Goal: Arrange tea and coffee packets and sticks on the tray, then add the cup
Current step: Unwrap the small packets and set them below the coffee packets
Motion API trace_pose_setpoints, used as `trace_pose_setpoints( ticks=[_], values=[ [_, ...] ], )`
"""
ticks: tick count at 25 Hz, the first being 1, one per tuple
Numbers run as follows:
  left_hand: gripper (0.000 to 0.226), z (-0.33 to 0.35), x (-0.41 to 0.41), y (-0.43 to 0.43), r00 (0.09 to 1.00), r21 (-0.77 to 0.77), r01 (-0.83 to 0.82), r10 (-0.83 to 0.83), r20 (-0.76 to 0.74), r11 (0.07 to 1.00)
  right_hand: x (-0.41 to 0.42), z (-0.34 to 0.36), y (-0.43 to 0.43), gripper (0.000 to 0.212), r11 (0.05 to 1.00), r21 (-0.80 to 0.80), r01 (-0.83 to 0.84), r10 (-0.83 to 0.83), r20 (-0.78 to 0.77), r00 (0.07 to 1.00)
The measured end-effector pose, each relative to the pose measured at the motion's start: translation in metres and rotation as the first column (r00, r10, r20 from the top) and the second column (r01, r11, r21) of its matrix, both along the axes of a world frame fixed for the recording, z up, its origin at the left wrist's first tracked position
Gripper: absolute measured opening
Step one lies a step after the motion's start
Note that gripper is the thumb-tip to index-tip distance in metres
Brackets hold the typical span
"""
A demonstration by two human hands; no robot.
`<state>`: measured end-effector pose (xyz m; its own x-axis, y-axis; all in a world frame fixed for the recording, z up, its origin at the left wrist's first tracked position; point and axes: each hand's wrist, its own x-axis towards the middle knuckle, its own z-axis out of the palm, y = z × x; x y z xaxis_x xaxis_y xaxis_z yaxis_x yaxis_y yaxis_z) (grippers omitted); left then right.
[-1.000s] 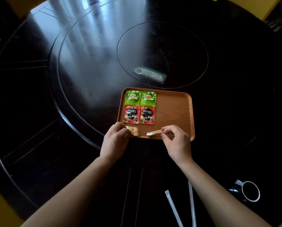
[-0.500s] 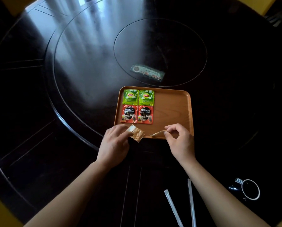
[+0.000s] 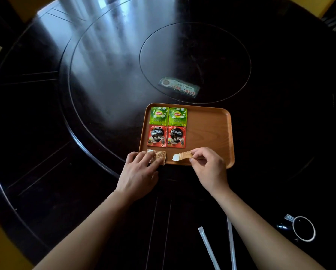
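Observation:
An orange wooden tray [image 3: 208, 131] lies on the dark round table. Two green Lipton tea packets [image 3: 168, 115] sit side by side in its far left corner, and two red Nescafe coffee packets [image 3: 167, 136] lie right below them. My left hand [image 3: 138, 172] presses a small brown packet [image 3: 159, 155] flat at the tray's near left corner. My right hand [image 3: 209, 167] pinches a second brown packet [image 3: 181, 156] by its right end, just above the tray's near edge. Two white wrapped sticks [image 3: 208, 248] lie on the table near me. A dark cup with a white rim [image 3: 303, 228] stands at the lower right.
A label or card [image 3: 179, 87] lies under the glass of the table's inner turntable, beyond the tray. The right half of the tray holds nothing. Yellow floor or seating shows around the table's edge.
My left hand has laid its brown packet flat on the tray's near left corner. My right hand has turned its packet so the face shows and holds it level beside the first.

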<state>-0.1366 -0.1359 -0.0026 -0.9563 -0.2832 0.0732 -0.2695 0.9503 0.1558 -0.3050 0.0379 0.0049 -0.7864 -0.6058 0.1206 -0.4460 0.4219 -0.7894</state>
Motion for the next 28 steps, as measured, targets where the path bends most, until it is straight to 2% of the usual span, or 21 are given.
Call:
trace_pose_setpoints(
  ticks=[3, 6, 9, 13, 24, 28],
  values=[
    [0.051, -0.001, 0.004, 0.001, 1.000, 0.048, -0.004, 0.004, -0.003, 0.999, 0.003, -0.005, -0.001, 0.020, 0.989, 0.089, -0.119, 0.132, -0.151, 0.980],
    [0.050, -0.005, 0.007, 0.002, 1.000, 0.094, 0.014, -0.014, -0.003, 0.995, 0.002, -0.009, 0.005, 0.025, 0.987, 0.130, -0.097, 0.119, -0.171, 0.978],
    [0.054, -0.007, 0.004, 0.001, 1.000, 0.114, 0.001, -0.004, 0.018, 0.993, 0.004, -0.009, 0.000, 0.015, 0.975, 0.216, -0.055, 0.091, -0.161, 0.983],
    [0.055, -0.009, 0.004, 0.001, 1.000, 0.132, -0.015, 0.013, 0.021, 0.991, 0.010, -0.011, -0.013, 0.034, 0.921, 0.390, -0.007, 0.097, -0.213, 0.972],
    [0.051, -0.007, 0.001, 0.002, 0.999, 0.120, -0.038, 0.036, 0.018, 0.992, 0.016, -0.010, -0.030, 0.035, 0.907, 0.416, 0.064, 0.038, -0.231, 0.972],
    [0.048, -0.007, -0.001, 0.001, 0.998, 0.107, -0.034, 0.029, 0.047, 0.994, 0.015, -0.005, -0.037, 0.038, 0.896, 0.436, 0.086, -0.029, -0.137, 0.990]
  ],
)
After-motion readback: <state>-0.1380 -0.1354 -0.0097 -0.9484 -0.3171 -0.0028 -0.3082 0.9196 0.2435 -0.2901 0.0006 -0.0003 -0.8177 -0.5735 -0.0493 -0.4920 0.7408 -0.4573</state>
